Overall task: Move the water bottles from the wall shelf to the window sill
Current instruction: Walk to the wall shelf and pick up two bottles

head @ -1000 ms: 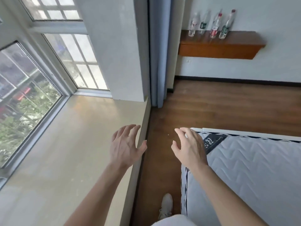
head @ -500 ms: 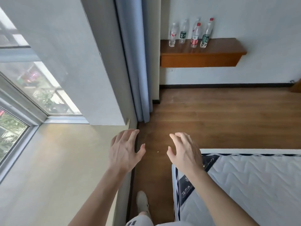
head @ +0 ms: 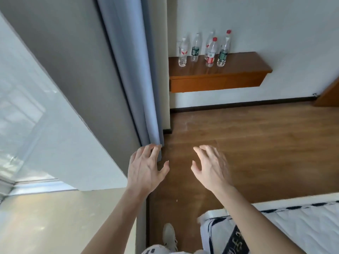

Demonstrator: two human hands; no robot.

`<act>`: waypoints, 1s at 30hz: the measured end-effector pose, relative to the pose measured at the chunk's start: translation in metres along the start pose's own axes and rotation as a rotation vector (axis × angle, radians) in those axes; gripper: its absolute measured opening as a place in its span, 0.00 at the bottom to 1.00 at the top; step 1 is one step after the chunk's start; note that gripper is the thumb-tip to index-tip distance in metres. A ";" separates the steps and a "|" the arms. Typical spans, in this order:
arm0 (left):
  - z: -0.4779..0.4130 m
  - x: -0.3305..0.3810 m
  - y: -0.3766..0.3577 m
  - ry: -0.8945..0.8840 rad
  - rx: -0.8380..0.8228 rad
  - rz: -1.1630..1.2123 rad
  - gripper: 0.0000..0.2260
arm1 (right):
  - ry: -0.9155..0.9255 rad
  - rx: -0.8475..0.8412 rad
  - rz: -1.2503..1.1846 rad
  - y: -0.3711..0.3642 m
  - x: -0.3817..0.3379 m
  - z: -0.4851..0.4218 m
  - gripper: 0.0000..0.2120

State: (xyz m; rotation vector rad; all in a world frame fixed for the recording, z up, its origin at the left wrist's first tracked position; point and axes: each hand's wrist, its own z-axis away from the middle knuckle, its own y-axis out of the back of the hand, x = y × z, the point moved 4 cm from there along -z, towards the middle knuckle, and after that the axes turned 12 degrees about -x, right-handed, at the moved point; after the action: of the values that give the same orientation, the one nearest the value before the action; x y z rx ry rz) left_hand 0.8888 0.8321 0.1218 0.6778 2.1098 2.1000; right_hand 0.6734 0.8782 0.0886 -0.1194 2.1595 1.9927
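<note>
Several clear water bottles [head: 211, 52] with red or white caps stand upright on the left half of a brown wall shelf [head: 238, 70] on the far white wall. The cream window sill [head: 55, 220] fills the lower left. My left hand [head: 146, 169] is held out over the floor by the sill's edge, fingers spread, holding nothing. My right hand [head: 212, 169] hovers beside it, also empty with fingers apart. Both hands are far short of the shelf.
A blue curtain [head: 135, 79] hangs along the grey wall corner, just past my left fingertips. A white mattress [head: 284, 228] juts in at lower right. Wooden floor [head: 247, 143] lies between me and the shelf. My shoe [head: 169, 235] shows at the bottom.
The view has swung right and moved forward: the window has slid out to the left, the shelf and bottles look nearer, and the mattress has dropped lower. Both hands stay open.
</note>
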 end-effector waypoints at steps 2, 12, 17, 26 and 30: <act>-0.037 -0.007 0.002 -0.040 0.008 -0.013 0.23 | -0.026 0.019 0.016 0.003 0.002 -0.035 0.20; -0.187 0.002 -0.009 -0.204 -0.039 0.014 0.24 | -0.181 0.017 0.044 0.011 0.041 -0.135 0.22; -0.253 0.021 -0.019 -0.256 -0.030 0.026 0.22 | -0.233 0.025 0.060 0.009 0.079 -0.180 0.21; -0.411 0.080 -0.038 -0.266 -0.043 0.022 0.21 | -0.242 0.078 0.024 0.019 0.177 -0.306 0.20; -0.492 0.122 -0.045 -0.252 -0.061 0.025 0.22 | -0.239 0.082 0.010 0.032 0.228 -0.367 0.21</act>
State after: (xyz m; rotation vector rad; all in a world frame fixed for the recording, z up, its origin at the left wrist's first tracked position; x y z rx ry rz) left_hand 0.5887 0.4217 0.1337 0.9115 1.9060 1.9627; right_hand 0.4104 0.5337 0.1003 0.1351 2.0878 1.8160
